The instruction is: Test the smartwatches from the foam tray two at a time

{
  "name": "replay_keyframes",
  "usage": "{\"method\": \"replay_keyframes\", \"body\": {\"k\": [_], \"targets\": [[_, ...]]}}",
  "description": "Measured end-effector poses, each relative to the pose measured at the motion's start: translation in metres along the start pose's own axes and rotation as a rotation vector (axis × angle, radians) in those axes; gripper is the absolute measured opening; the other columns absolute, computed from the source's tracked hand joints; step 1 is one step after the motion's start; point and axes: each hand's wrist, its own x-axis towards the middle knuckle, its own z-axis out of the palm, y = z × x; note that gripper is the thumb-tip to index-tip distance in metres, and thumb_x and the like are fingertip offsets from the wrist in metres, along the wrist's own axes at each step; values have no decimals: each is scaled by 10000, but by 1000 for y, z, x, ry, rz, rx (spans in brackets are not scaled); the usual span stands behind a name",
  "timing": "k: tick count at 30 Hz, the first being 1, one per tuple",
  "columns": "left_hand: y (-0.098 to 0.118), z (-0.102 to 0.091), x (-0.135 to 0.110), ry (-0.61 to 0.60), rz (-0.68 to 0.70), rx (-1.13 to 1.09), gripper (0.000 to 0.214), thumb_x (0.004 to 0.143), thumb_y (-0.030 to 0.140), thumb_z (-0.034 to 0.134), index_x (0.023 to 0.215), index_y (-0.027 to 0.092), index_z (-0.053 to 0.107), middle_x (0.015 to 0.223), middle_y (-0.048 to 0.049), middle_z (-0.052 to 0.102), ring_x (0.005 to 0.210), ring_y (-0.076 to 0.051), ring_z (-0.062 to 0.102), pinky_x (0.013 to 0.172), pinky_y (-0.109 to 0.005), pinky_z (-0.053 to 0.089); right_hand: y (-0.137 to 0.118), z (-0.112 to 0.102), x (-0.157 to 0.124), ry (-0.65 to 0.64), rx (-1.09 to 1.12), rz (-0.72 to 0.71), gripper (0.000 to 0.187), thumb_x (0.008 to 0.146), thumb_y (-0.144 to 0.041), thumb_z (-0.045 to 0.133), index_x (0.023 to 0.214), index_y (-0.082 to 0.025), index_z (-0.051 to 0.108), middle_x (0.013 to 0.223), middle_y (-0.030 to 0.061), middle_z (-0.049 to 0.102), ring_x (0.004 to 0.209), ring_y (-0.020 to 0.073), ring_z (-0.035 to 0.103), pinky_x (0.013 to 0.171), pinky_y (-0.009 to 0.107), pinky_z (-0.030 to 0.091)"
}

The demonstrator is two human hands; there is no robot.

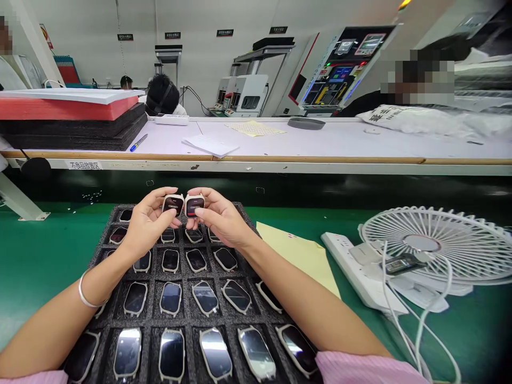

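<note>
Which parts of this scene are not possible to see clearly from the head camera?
- Foam tray: near rows cut by the bottom edge; both forearms cover some slots.
- Left watch case and right watch case: sides hidden by fingers of left hand and right hand.
- Wall signs: text too small.
- Fan: cut by right edge.

Green bench (48,256), loaded.
Bearing foam tray (107,234); yellow sheet (298,253); power strip (352,272); white fan (436,248).

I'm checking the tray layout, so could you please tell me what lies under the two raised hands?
Under the left hand and right hand sits the black foam tray, its pockets holding watch cases. The pockets directly beneath the hands and forearms are covered.
</note>
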Motion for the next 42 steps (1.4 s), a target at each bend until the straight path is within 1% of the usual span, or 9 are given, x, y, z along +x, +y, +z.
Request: {"method": "replay_keyframes", "body": {"k": [5,11,15,19,22,27,31,34,42], "targets": [[-1,-1,-1,-7,-4,10,381,796,252,682,1160,174,601,938,-21,682,599,-106,689,603,-239,595,2,-1,0,-2,-15,-8,270,850,-286,672,1100,-236,584,857,-23,623,624,98,657,579,241,516],[-6,-3,-2,-24,-40,-52,445,775,206,669,1209,182,575,952,-17,684,649,-123,713,663,-266,613,6,-2,-2,1,23,-20,350,791,-178,688,1120,-240,587,838,-27,643,668,109,669,622,246,530],[-10,-2,-2,26,-130,-125,467,745,189,655,1205,183,573,918,-7,688,645,-131,712,655,-274,605,10,-1,-2,76,122,84,408,727,-118,663,1112,-229,584,832,-29,679,640,109,671,615,245,526],[-19,-5,4,111,-203,-203,493,701,156,663,1185,191,578,871,11,681,653,-125,702,657,-257,581,18,-4,1,216,227,232,457,663,-87,631,1095,-222,566,933,11,736,649,120,699,625,243,538],[-31,-10,10,146,-291,-262,554,668,112,667,1206,194,565,803,27,671,652,-117,694,664,-242,565,25,-8,4,308,253,356,465,638,-68,620,1072,-223,555,913,12,746,660,141,723,620,247,549],[-43,-15,14,128,-401,-325,680,628,75,693,1277,199,530,766,37,652,678,-128,703,626,-215,548,33,-13,7,319,238,402,474,617,-55,621,1051,-231,552,964,-2,743,643,149,731,570,242,543],[-42,-14,12,66,-372,-312,666,657,102,702,1290,213,530,891,6,684,715,-141,721,683,-250,572,35,-15,5,253,202,323,440,627,-69,630,1036,-219,571,944,2,748,613,121,702,566,228,525],[-39,-13,10,31,-316,-276,647,679,114,692,1297,211,527,907,3,685,703,-128,716,711,-259,578,35,-14,4,190,184,255,446,644,-74,646,1057,-226,572,934,-7,744,643,105,687,596,221,520],[-40,-11,10,-14,-96,-114,582,658,107,705,1203,210,529,970,6,664,678,-106,703,689,-237,580,36,-15,0,107,99,117,487,680,-101,652,1128,-240,523,960,-17,717,736,112,691,694,246,541]]}}
